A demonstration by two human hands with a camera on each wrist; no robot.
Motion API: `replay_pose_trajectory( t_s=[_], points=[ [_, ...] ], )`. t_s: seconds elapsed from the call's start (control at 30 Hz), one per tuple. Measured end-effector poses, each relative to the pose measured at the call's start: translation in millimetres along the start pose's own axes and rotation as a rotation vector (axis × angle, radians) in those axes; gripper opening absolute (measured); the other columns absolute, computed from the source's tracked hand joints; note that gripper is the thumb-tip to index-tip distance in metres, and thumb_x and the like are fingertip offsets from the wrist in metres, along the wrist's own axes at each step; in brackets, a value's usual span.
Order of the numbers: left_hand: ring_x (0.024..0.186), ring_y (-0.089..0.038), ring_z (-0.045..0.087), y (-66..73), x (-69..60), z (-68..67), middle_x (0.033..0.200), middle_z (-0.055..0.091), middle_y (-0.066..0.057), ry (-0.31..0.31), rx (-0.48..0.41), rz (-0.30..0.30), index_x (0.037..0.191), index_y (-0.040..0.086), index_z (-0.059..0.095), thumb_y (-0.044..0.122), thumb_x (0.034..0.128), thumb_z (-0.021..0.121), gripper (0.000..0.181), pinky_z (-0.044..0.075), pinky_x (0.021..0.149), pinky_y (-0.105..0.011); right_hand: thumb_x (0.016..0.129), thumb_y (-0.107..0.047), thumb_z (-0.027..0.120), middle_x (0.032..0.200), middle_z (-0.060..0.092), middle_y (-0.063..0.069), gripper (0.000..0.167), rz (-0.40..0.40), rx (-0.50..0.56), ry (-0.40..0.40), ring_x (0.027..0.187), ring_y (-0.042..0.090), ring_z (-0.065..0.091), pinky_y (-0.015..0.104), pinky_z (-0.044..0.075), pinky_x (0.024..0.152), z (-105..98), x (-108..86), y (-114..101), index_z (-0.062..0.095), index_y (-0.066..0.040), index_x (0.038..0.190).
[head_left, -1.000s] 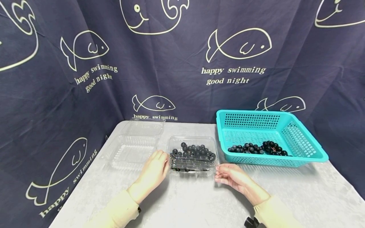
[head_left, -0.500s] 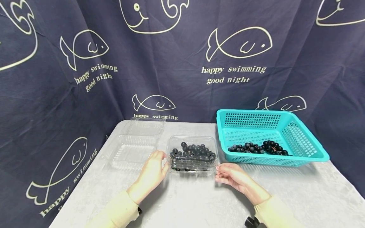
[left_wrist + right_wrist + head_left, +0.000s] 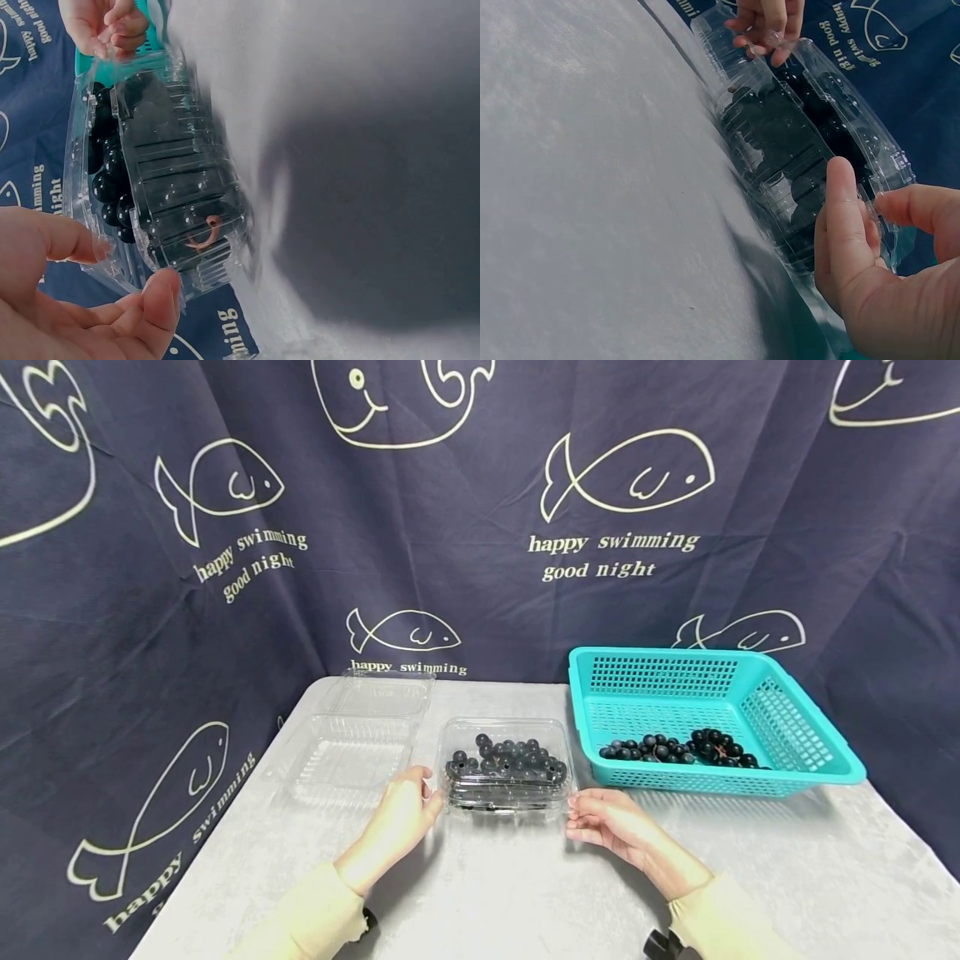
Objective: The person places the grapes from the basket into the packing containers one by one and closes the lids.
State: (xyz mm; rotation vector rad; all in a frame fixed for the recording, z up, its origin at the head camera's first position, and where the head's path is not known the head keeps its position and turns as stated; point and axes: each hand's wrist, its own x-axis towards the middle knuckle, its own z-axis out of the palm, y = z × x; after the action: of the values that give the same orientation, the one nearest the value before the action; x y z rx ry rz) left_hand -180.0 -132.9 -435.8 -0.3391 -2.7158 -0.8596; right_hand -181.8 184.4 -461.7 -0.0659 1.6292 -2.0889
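Observation:
A clear plastic clamshell box (image 3: 507, 793) with its lid down holds dark grapes (image 3: 510, 756); whether the lid is snapped tight I cannot tell. At the box's near left corner, my left hand (image 3: 397, 814) pinches the rim between thumb and fingers, as the left wrist view shows (image 3: 82, 292). The near right corner is pinched by my right hand (image 3: 611, 822), its fingertips on either side of the rim in the right wrist view. A brown stem (image 3: 208, 234) shows through the box's front wall.
To the left, a second clear clamshell box (image 3: 352, 756) stands with its lid (image 3: 382, 693) folded back. A turquoise basket (image 3: 795, 718) at the right holds bunches of dark grapes (image 3: 716, 750). Behind the grey table (image 3: 495, 893) hangs a navy fish-print curtain (image 3: 480, 527).
My left hand has slid slightly down and toward me along the box's left corner, its fingers drawing back from the side. My right hand and the box stay put.

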Motion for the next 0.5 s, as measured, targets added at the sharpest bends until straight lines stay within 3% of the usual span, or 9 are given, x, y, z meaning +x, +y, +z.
replay_pose_trajectory(
  t_s=[0.23, 0.5],
  points=[
    [0.056, -0.009, 0.048, -3.2, 0.1, -1.5, 0.068, 0.054, 0.0, -0.141, -0.08, -0.105, 0.107, -0.008, 0.058, 0.014, 0.0856, 0.059, 0.031, 0.045, 0.054, -0.023, 0.09, -0.002, 0.051, 0.084, 0.061, 0.007, 0.014, 0.003, -0.014, 0.007, 0.074, 0.013, 0.063, 0.028, 0.056, 0.078, 0.5, -0.8, -1.1, 0.053, 0.006, 0.101],
    [0.049, -0.013, 0.056, -7.5, 3.8, -1.1, 0.067, 0.061, -0.006, -0.235, -0.359, -0.265, 0.107, -0.009, 0.057, 0.014, 0.0867, 0.057, 0.031, 0.049, 0.046, -0.026, 0.09, -0.002, 0.051, 0.084, 0.061, 0.007, 0.013, 0.0, -0.019, 0.003, 0.074, 0.013, 0.064, 0.028, 0.056, 0.078, 0.0, -0.8, -1.0, 0.053, 0.006, 0.1]
  ],
)
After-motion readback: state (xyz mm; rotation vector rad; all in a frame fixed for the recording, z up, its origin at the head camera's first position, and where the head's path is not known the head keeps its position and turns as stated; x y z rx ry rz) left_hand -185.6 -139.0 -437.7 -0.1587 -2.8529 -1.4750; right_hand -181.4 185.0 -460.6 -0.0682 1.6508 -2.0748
